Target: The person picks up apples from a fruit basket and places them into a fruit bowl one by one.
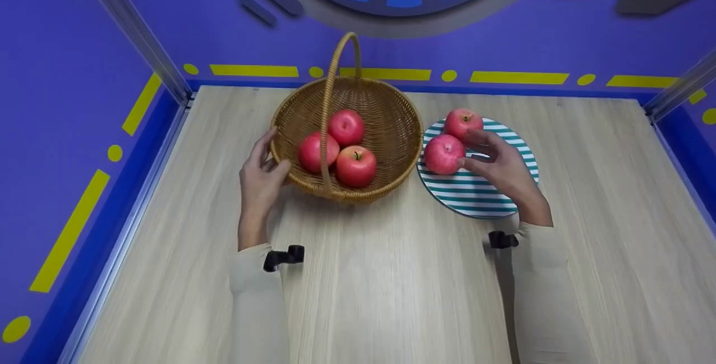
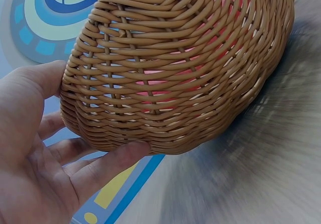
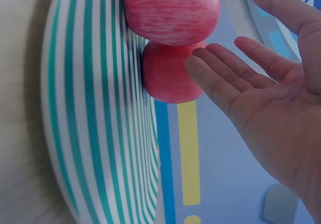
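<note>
My left hand [image 1: 259, 180] grips the left side of a brown wicker basket [image 1: 386, 129], its fingers and thumb spread round the weave in the left wrist view. Inside the basket lie three red apples [image 1: 356, 167]; the basket's arched handle [image 1: 331, 73] crosses over them. To the right is a round plate [image 1: 475, 199] with green and white stripes. Two more apples lie on it, a nearer apple [image 1: 444, 155] and a farther apple [image 1: 462, 122]. Beside these my right hand [image 1: 506, 168] hovers above the plate, fingers extended and holding nothing in the right wrist view.
Basket and plate stand close together on a light wooden table [image 1: 380, 286]. A blue wall [image 1: 503, 51] with yellow marks rises behind them, and another wall [image 1: 67, 101] borders the left. A black wrist mount [image 1: 284, 258] sits by the left sleeve.
</note>
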`<state>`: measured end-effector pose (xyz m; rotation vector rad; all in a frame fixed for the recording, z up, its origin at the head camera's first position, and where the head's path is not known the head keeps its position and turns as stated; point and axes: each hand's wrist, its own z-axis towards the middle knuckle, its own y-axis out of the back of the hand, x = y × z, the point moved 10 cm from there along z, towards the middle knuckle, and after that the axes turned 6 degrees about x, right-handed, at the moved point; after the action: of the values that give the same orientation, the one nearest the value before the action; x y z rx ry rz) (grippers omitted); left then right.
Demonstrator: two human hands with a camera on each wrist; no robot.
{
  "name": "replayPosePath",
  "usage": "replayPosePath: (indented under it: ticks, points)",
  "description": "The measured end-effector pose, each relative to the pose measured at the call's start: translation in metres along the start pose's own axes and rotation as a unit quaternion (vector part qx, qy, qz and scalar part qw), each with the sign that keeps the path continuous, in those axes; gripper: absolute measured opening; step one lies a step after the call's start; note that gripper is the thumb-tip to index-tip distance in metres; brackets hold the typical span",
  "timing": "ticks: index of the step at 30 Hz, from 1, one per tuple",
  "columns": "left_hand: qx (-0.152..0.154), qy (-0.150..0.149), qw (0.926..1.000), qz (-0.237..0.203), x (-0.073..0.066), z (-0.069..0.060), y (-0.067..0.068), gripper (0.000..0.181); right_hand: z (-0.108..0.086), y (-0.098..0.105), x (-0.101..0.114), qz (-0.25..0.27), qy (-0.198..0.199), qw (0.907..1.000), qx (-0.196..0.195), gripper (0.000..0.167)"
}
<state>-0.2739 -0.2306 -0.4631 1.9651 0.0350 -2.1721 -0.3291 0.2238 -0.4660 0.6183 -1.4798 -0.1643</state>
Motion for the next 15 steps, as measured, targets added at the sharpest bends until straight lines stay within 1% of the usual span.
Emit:
replayPosePath:
  ticks: [2,7,11,15]
  points:
    - [-0.001,-0.003,1.0,0.001,0.002,0.001,0.001,0.072,0.0,0.001,0.002,-0.006,0.003,1.0,-0.005,0.078]
    - [-0.002,-0.004,0.9999,0.013,0.0,0.0,0.002,0.071,-0.001,0.002,0.01,-0.008,0.012,0.9998,-0.013,0.075]
    - [-0.004,-0.003,0.9997,0.024,0.0,0.0,0.002,0.07,-0.003,0.001,0.017,-0.001,0.025,0.9996,-0.014,0.071]
    - [-0.005,-0.001,0.9996,0.027,0.0,0.0,0.003,0.069,-0.003,-0.002,0.02,0.0,0.028,0.9995,-0.011,0.069]
